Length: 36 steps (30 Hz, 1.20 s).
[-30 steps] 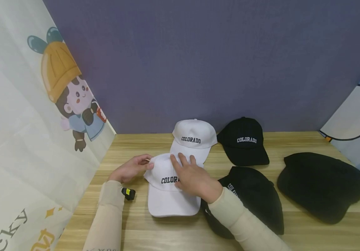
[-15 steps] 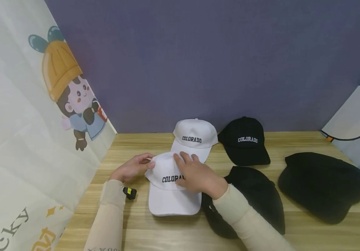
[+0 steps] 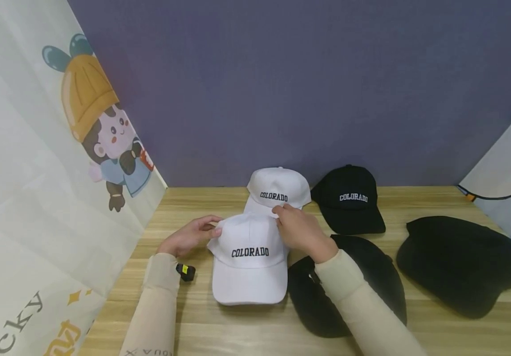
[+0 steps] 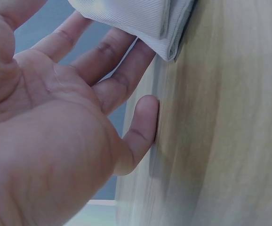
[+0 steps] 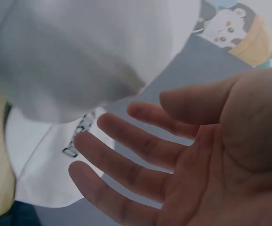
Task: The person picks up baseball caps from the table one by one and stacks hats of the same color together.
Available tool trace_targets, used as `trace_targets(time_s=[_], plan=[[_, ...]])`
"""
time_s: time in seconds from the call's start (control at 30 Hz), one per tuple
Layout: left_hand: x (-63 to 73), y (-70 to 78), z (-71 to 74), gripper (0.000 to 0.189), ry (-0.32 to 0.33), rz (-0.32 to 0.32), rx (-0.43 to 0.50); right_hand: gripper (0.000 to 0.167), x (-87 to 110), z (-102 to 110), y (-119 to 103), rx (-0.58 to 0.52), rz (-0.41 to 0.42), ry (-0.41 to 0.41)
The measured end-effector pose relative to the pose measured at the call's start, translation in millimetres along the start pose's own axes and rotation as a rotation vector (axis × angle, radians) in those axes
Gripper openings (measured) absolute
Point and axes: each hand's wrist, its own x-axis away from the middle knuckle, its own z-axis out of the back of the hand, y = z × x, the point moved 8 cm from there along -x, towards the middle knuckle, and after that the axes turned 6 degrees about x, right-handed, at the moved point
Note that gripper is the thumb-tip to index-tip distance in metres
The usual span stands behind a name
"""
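Observation:
A white baseball cap (image 3: pixel 250 284) lettered COLORADO rests on the table, its brim toward me. My left hand (image 3: pixel 188 237) grips its rear left edge, thumb in front and fingers behind. In the left wrist view, folded cap fabric (image 4: pixel 140 19) covers those fingertips, while the little finger lies by the tabletop. My right hand (image 3: pixel 301 230) is at the crown's upper right, over the brim of a second white cap (image 3: pixel 279 180) behind. The right wrist view has the fingers (image 5: pixel 126 165) extended and apart, close beside the front cap (image 5: pixel 70 61).
A black COLORADO cap (image 3: pixel 348 178) stands at the back right. Another black cap (image 3: pixel 375 277) lies partly under my right forearm, and a third (image 3: pixel 464 264) lies farther right. A small black device (image 3: pixel 186 272) sits by my left wrist. A dark panel (image 3: pixel 300 89) borders the table's back.
My right hand has slid off the front white cap's crown to the right and back, uncovering its lettering. My left hand stays at the cap's edge.

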Motion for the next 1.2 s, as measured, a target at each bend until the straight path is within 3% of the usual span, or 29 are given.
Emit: trace_targets(time_s=[0.33, 0.57, 0.77, 1.03, 1.2], plan=[[1.1, 1.6, -0.2, 0.053, -0.003, -0.008, 0.017, 0.029, -12.8, -21.8, 25.8, 0.040, -0.044, -0.079], [1.4, 1.6, -0.2, 0.053, -0.007, -0.011, 0.022, 0.030, -17.3, -34.9, 40.0, 0.034, 0.008, -0.138], [0.5, 0.1, -0.4, 0.053, -0.007, -0.005, 0.021, 0.033, -19.2, -43.0, 55.3, 0.061, -0.016, -0.193], [-0.7, -0.7, 0.2, 0.052, -0.007, -0.005, 0.022, 0.029, -20.4, -44.8, 49.2, 0.071, 0.078, -0.189], [-0.2, -1.1, 0.0, 0.052, -0.008, 0.002, 0.022, 0.029, -20.0, -48.0, 46.7, -0.023, 0.104, -0.240]])
